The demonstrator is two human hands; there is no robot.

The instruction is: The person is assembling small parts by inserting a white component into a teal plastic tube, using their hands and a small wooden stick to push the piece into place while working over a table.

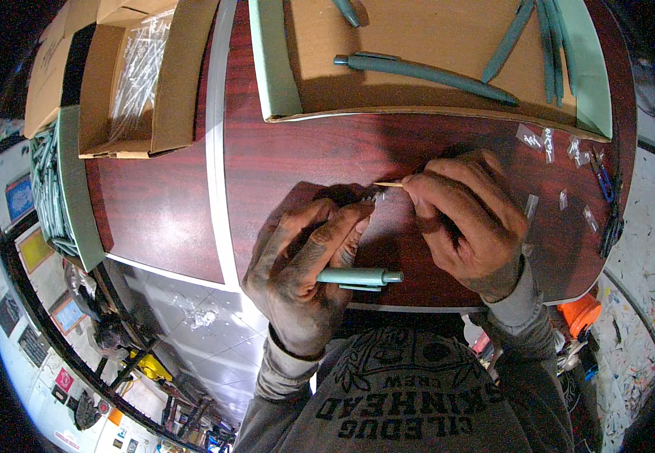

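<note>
Both hands work close together at the lower middle of the frame, over a dark red wooden desk point(297, 155). The left hand point(305, 264) is closed around a teal pen barrel point(359, 278), which lies across its palm and sticks out toward the right; its fingertips pinch something small near the centre of the frame, too small to tell. The right hand point(467, 219) is pinched shut on a thin pale refill rod point(389, 183), whose tip points left toward the left hand's fingertips. The two hands are just apart, nearly touching at the fingertips.

Across the upper middle lies a flat cardboard tray point(418, 45) with green edges, holding several finished teal pens point(433, 75). At upper left stands an open cardboard box point(180, 83) filled with clear slender parts. Small clear plastic bags point(546, 143) lie scattered on the desk at the right, near a blue clip-like tool point(603, 181).
</note>
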